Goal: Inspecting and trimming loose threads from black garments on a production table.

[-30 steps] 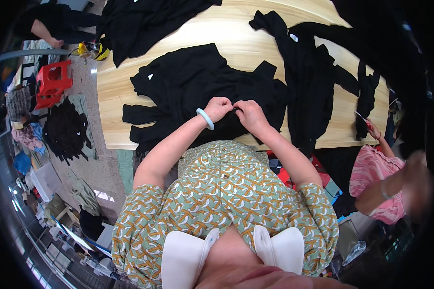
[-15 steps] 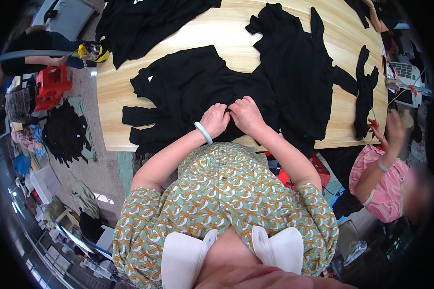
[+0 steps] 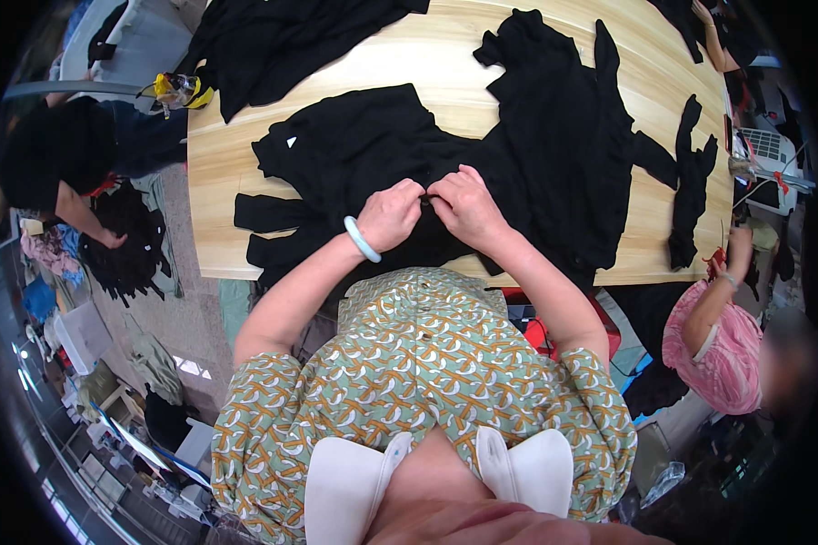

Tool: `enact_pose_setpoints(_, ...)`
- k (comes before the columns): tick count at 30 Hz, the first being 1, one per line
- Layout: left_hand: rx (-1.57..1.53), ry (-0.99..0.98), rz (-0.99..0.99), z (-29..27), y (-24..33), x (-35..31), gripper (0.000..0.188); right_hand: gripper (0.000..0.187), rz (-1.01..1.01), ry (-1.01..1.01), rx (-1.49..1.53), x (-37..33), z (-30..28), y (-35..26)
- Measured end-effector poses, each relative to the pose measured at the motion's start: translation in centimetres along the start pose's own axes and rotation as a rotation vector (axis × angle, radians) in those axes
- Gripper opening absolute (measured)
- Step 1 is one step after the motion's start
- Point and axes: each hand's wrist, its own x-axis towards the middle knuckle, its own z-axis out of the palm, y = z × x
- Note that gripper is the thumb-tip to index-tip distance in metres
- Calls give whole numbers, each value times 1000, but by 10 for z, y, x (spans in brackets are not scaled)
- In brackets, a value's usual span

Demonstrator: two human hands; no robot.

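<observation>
A black knit garment (image 3: 354,136) with a small white tag lies spread on the table in front of me. My left hand (image 3: 391,215), with a pale bangle at its wrist, pinches the fabric near the garment's close edge. Right beside it, my right hand (image 3: 468,207) pinches the same fabric, thumb and forefinger together. The fingertips of both hands almost meet over a small spot in the cloth; what exactly lies between them is too small to make out. Another black garment (image 3: 563,136) lies against it on the right.
The pale wooden table (image 3: 218,173) carries more black garments (image 3: 282,54) at the far left and a narrow black piece (image 3: 691,182) at the right. A co-worker in pink (image 3: 718,350) is at the right edge. Another person in black (image 3: 64,150) bends over dark clothes (image 3: 132,245) on the left.
My hands stay pinched on the cloth, the left shifted slightly left. The person at left has bent down to the dark clothes. The co-worker in pink has lowered a raised hand.
</observation>
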Motion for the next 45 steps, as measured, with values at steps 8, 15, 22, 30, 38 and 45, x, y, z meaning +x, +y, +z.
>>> enact_pose_setpoints(8,215,-176,94,-40,18,-21,10,6,-224,-218,-122,11,-16,-14)
enact_pose_setpoints(15,-219,-258,-398,25,-53,-60,20,4,-233,-376,-259,-29,31,22)
enact_pose_setpoints(22,-1325,7,-970,44,-54,-42,37,4,-402,-374,-151,-13,17,3)
enact_pose_setpoints(30,-1015,-184,-1045,66,-39,-20,37,12,-48,-368,-255,-18,22,-2)
enact_pose_setpoints(38,193,283,-316,48,-32,-18,23,19,67,-416,-61,-23,2,9)
enact_pose_setpoints(45,260,280,-126,14,-20,-10,19,10,-93,-256,-59,-9,-18,-17)
